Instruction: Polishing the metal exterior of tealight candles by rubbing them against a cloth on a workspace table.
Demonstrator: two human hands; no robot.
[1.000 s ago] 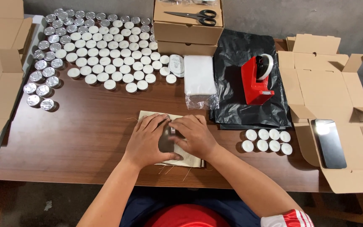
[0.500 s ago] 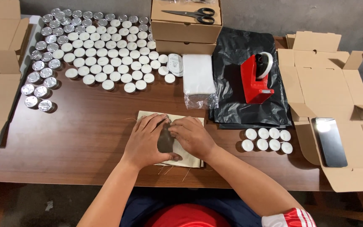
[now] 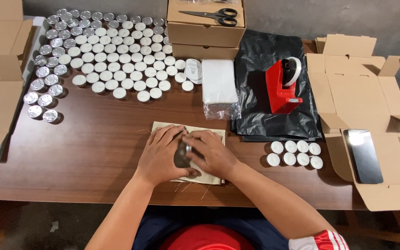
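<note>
Both hands, left hand [image 3: 160, 155] and right hand [image 3: 211, 153], pressed on a beige cloth pouch [image 3: 214, 134], brown surface [image 3: 93, 153], tealight candles [image 3: 116, 55] beyond

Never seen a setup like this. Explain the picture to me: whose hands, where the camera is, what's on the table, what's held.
There is no machine: a person wears a camera on the head, looking down at their own hands. The left hand and right hand press together on a small dark object over a beige cloth pouch. On the brown table lie many tealight candles, eight more, a red tape dispenser, scissors on boxes, and a phone.
</note>
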